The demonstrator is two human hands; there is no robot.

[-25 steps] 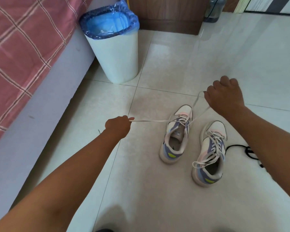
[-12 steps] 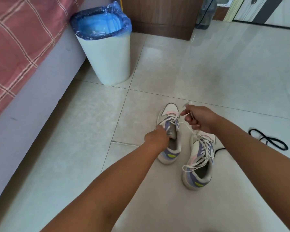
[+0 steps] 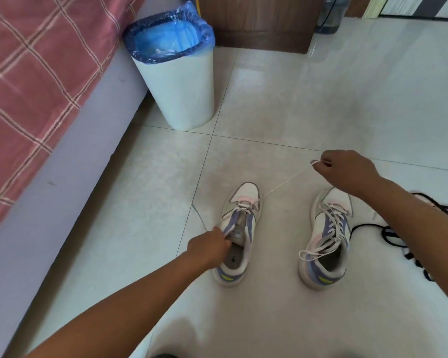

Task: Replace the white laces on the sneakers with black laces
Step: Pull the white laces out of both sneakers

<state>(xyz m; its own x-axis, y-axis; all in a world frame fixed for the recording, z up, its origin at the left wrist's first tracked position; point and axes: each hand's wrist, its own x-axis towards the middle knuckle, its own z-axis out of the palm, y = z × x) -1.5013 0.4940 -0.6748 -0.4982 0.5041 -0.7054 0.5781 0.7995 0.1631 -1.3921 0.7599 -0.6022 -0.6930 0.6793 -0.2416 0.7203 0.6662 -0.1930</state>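
lace (image 3: 284, 183) pinched in right fingers (image 3: 321, 164)

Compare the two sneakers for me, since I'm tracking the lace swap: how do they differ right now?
The left sneaker has laces only near its toe; the right sneaker is laced to the top. The left hand holds the left sneaker while the right hand pulls its white lace taut; the right sneaker stands untouched. Both share the same colours.

Home bedroom, bed (image 3: 36, 81), lined bin (image 3: 176, 73)
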